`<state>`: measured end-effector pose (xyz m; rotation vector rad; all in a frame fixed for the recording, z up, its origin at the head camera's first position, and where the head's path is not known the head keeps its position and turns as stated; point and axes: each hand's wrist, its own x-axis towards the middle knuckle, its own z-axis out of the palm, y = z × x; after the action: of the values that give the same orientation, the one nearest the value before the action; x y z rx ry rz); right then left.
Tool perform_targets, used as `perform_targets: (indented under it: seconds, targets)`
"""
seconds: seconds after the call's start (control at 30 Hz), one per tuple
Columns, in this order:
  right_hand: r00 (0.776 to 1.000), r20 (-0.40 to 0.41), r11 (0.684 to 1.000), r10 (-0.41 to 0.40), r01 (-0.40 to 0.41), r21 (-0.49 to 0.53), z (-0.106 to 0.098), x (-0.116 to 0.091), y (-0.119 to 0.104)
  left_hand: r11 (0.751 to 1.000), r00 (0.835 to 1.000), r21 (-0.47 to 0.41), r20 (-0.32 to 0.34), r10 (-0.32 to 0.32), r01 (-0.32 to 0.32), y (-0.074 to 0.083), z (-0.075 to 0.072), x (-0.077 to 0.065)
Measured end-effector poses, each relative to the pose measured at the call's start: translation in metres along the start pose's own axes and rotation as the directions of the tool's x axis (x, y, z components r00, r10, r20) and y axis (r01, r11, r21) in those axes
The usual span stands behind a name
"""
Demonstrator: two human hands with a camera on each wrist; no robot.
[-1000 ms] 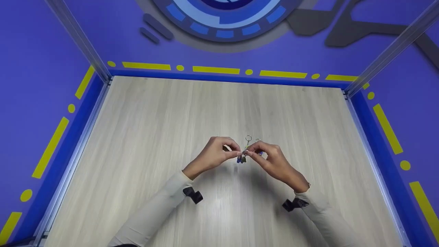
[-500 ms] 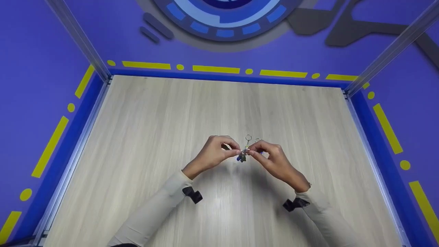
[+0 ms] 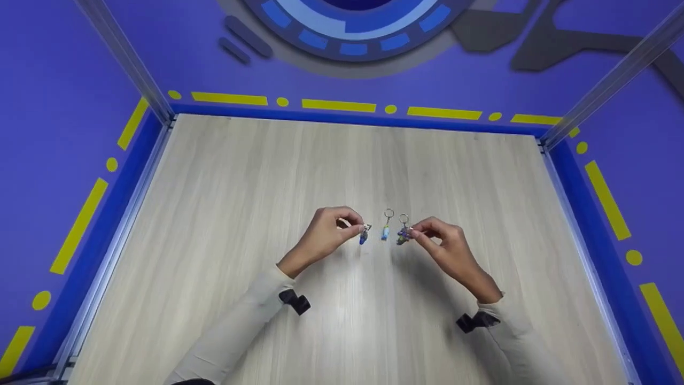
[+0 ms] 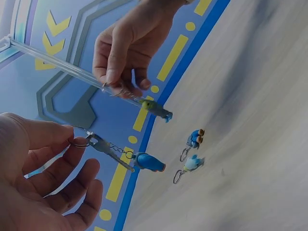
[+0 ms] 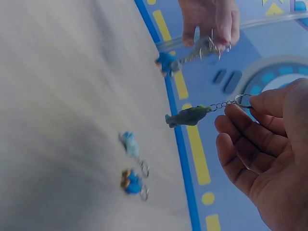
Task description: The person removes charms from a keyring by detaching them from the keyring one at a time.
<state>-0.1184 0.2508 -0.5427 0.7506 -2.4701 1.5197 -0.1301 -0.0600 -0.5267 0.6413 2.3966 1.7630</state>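
My left hand (image 3: 327,235) pinches a split ring between thumb and forefinger, above the table. From that ring hang a silver key (image 4: 107,150) and, on a short chain, a small blue figure keychain (image 4: 150,162). To the right, my right hand (image 3: 446,247) pinches the ring of another keychain, a grey-green figure (image 5: 188,116) dangling on its chain. Between and below the hands, a light-blue figure keychain (image 3: 385,232) lies on the table, its ring pointing away. Beside it lies a blue-and-orange figure keychain (image 4: 195,138), partly overlapped in the head view by the grey-green one.
The pale wood-grain tabletop (image 3: 267,176) is bounded by blue panels (image 3: 342,88) with yellow marks at the back and both sides. Metal posts (image 3: 128,59) stand at its back corners. Each sleeve carries a black wrist camera mount (image 3: 295,302).
My hands were together, working at one spot; they have moved apart, the left hand leftward with the key and blue keychain, the right hand rightward with the grey-green one. The light-blue keychain is now uncovered.
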Motion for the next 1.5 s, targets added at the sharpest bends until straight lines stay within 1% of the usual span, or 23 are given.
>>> perform_targets:
  seconds: [0.1, 0.2, 0.3, 0.43, 0.57, 0.73, 0.87, 0.97, 1.1, 1.23, 1.37, 1.5]
  targets:
    - [1.0, -0.025, 0.999, 0.013, -0.013, -0.03, -0.007, -0.01, 0.007, 1.0, 1.0, 0.001, -0.001, -0.008, 0.008, -0.001, -0.001, 0.0]
    - [0.999, -0.028, 0.998, 0.042, -0.043, -0.056, -0.012, -0.019, 0.015, 1.0, 1.0, -0.01, -0.007, -0.018, 0.018, -0.003, -0.002, 0.0]
    - [0.995, -0.028, 0.992, 0.092, -0.094, -0.078, -0.014, -0.024, 0.023, 1.0, 1.0, -0.016, -0.011, -0.021, 0.021, -0.004, -0.003, 0.0]
    - [0.986, -0.04, 0.982, 0.161, -0.164, -0.097, -0.016, -0.027, 0.038, 1.0, 1.0, -0.008, -0.008, -0.008, 0.008, -0.006, -0.004, 0.0]
    - [0.976, -0.043, 0.97, 0.212, -0.216, -0.111, -0.018, -0.02, 0.054, 1.0, 1.0, 0.005, -0.021, 0.01, -0.01, -0.009, -0.005, 0.0]
    - [0.959, -0.024, 0.952, 0.282, -0.283, -0.113, -0.021, -0.004, 0.073, 1.0, 0.998, 0.013, -0.052, 0.024, -0.023, -0.011, -0.005, 0.002]
    - [0.946, -0.009, 0.937, 0.324, -0.322, -0.138, -0.021, 0.009, 0.089, 0.999, 0.998, 0.028, -0.056, 0.038, -0.036, -0.01, -0.006, 0.005]
    - [0.949, -0.023, 0.93, 0.315, -0.313, -0.192, -0.019, 0.016, 0.099, 0.998, 0.997, 0.037, -0.057, 0.048, -0.046, -0.008, -0.006, 0.008]
    - [0.962, -0.049, 0.924, 0.269, -0.272, -0.268, -0.015, 0.021, 0.111, 0.998, 0.997, 0.037, -0.056, 0.058, -0.056, -0.006, -0.006, 0.012]
    - [0.968, -0.08, 0.918, 0.239, -0.252, -0.308, -0.01, 0.024, 0.12, 0.998, 0.997, 0.034, -0.055, 0.058, -0.056, -0.006, -0.006, 0.014]
    - [0.965, -0.111, 0.905, 0.238, -0.262, -0.335, -0.006, 0.026, 0.124, 0.998, 0.997, 0.044, -0.054, 0.052, -0.05, -0.007, -0.007, 0.018]
    - [0.963, -0.124, 0.889, 0.24, -0.27, -0.37, -0.002, 0.029, 0.121, 0.998, 0.998, 0.04, -0.047, 0.05, -0.049, -0.006, -0.009, 0.022]
